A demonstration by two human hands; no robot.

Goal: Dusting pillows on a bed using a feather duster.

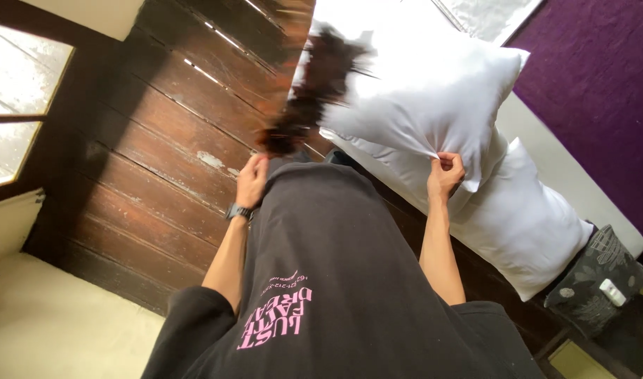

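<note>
My right hand pinches the lower corner of a white pillow and holds it up in front of me. A second white pillow lies below and to the right of it on the white bed. My left hand, with a dark watch on the wrist, sits at the edge of my black shirt; its fingers are curled, and whatever they may hold is hidden. A blurred dark lock of hair hangs between the left hand and the pillow.
Dark wooden floor planks fill the left and middle. A window is at the far left above a cream surface. A purple wall backs the bed. A dark patterned cushion carries a small white object.
</note>
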